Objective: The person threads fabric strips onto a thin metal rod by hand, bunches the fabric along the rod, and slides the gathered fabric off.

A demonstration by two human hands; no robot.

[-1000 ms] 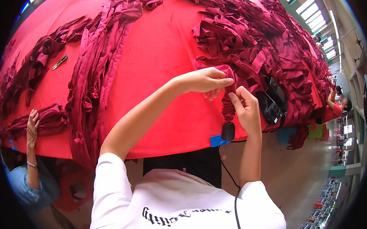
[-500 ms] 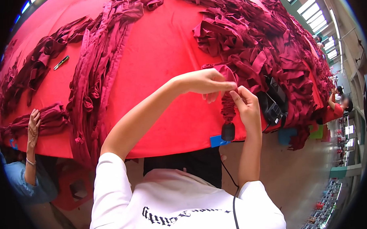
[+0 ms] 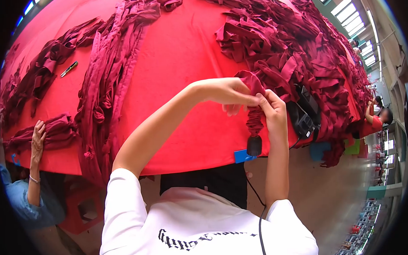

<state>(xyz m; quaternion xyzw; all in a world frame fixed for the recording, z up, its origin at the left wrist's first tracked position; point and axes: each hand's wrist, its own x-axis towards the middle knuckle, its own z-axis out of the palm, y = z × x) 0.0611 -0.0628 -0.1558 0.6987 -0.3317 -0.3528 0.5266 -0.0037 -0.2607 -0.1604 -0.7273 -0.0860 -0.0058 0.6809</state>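
Maroon fabric (image 3: 252,82) passes between my two hands over the red-covered table (image 3: 180,79). My left hand (image 3: 232,94) pinches it from the left. Close against those fingertips, my right hand (image 3: 274,108) grips the same fabric between thumb and fingers. Below them a tightly gathered stretch of fabric (image 3: 254,120) hangs down to a black ribbed cylinder (image 3: 254,146). A blue piece (image 3: 244,156) lies at the table edge just left of the cylinder.
Maroon strips (image 3: 291,48) are heaped to the right, beside a black device (image 3: 305,121). More strips (image 3: 106,90) and a small cutter (image 3: 69,69) lie left. At far left, a co-worker's hand (image 3: 38,135) rests on fabric. Another person (image 3: 376,119) is at far right.
My right hand has shifted slightly up and left. More of the maroon fabric stands up above my fingers, and the cylinder has moved slightly.
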